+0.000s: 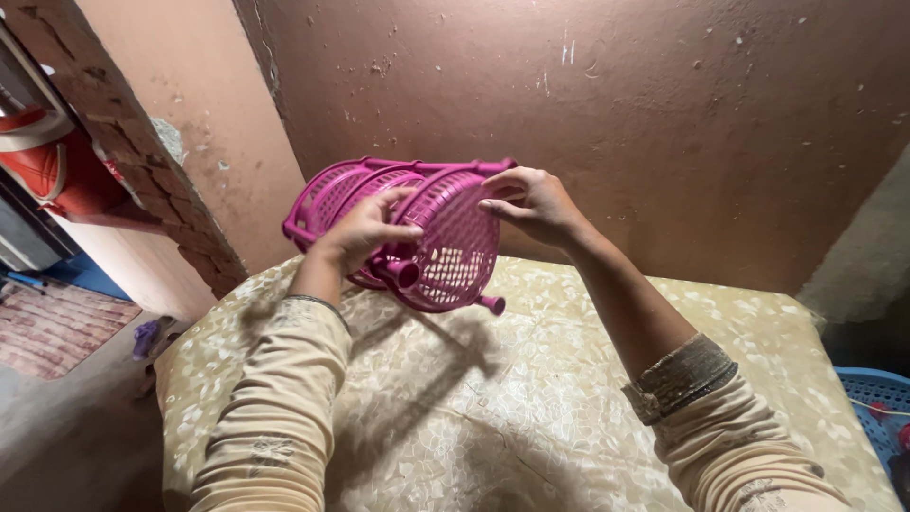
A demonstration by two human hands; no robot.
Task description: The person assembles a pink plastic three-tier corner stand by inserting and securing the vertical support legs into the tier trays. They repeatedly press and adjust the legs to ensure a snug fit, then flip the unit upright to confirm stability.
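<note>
A bright magenta plastic rack (431, 228) is held up in the air above the desk (531, 398), tipped onto its side so that its round tiers stand nearly on edge. It is made of several round, shallow shelves with open lattice floors, joined by short tubular posts; stubby cylindrical legs stick out from the nearest shelf toward the camera. The plastic is glossy and of one colour throughout. The left hand (365, 230) is closed around the near rim and a post on the left side, fingers curled over the lattice. The right hand (533, 204) grips the upper right edge, thumb and fingers pinching the rim. Both arms wear pale beige sleeves. The desk beneath is covered with a cream, mottled, stone-patterned cloth, on which the rack casts a shadow. A brown plastered wall (616, 104) rises just behind
</note>
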